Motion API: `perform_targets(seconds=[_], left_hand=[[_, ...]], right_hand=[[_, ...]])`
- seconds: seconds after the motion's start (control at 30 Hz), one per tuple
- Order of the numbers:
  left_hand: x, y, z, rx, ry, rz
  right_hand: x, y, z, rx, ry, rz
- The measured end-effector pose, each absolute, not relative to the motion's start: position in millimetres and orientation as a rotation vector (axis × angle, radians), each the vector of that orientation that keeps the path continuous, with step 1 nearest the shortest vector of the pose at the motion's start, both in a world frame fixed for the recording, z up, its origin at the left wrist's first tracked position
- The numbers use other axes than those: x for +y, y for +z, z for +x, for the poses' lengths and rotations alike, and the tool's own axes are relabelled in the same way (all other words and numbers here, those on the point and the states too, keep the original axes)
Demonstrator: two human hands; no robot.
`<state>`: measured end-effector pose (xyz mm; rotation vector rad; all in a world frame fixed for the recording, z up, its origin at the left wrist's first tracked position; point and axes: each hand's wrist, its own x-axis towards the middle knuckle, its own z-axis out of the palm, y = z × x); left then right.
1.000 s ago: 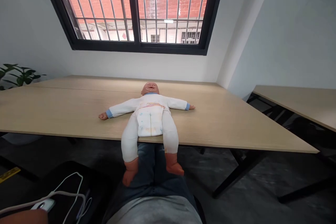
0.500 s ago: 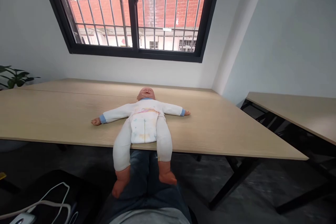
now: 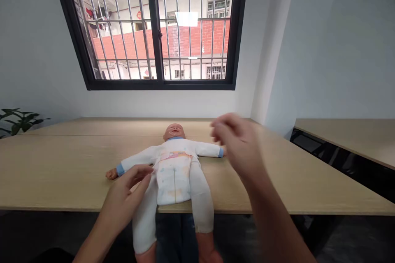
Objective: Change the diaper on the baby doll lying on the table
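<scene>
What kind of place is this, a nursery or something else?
Probably an office or training room rather than a nursery: plain wood-topped tables line up beneath a barred window, and the baby on one is a doll.

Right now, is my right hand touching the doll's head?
Apart: the head camera view shows bare tabletop between your right hand and the doll's head.

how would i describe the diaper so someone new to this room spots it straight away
Below the black-framed window, a doll lies face up on the pale wooden table. The diaper is the white panel over its hips, between the two legs. Unlike the plain white legs, it carries faint pastel prints and a thin line down its middle.
</scene>
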<state>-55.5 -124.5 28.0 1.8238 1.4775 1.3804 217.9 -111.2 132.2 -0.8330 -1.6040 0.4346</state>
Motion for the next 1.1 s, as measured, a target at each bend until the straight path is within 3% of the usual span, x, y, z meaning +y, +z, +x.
perform_targets(seconds=[0.27,0.53,0.73,1.1], left_hand=[[-56.6,15.7,-57.2,1.509,1.234,1.916],[-61.9,20.0,-44.5,1.488,1.024,2.334],[-74.5,31.1,-23.6,1.454,0.618,2.592],[-74.3,34.7,-3.6,1.448,0.501,2.764]], right_hand=[[31.2,56.9,187.0,-1.966,0.890,-1.192],[50.6,27.8,210.7,-1.960,1.150,-1.004],[37.7,37.4,213.3,-2.125,1.015,-1.001],[37.2,23.3,195.5,-2.185,0.907,-0.965]])
